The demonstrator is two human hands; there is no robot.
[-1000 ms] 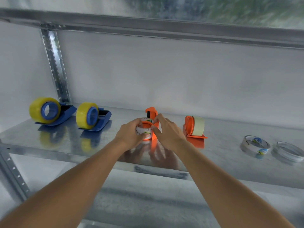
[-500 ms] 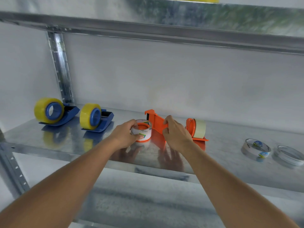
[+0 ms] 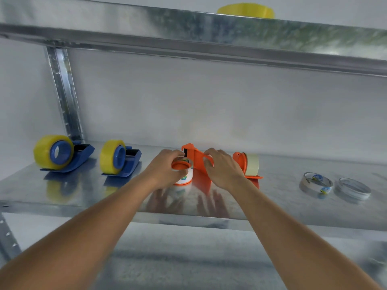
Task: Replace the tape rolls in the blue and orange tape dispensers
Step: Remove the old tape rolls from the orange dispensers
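Observation:
An orange tape dispenser point(image 3: 194, 159) lies on its side at the middle of the metal shelf point(image 3: 282, 208). Its orange hub carries a nearly spent white roll point(image 3: 185, 177), which my left hand point(image 3: 165, 169) grips. My right hand point(image 3: 223, 168) holds the dispenser's body from the right. A second orange dispenser point(image 3: 243, 164) with a cream roll stands just behind my right hand. Two blue dispensers point(image 3: 80, 155) point(image 3: 129, 161) with full yellow rolls stand at the left.
Two clear, almost empty tape rings point(image 3: 316, 182) point(image 3: 354, 188) lie flat at the right of the shelf. A yellow roll point(image 3: 246, 11) sits on the upper shelf point(image 3: 209, 38). A perforated steel upright point(image 3: 65, 95) runs down at the back left.
The orange dispenser has gone from upright to lying on its side, roll end toward my left hand. The camera has tilted up, revealing the upper shelf and yellow roll.

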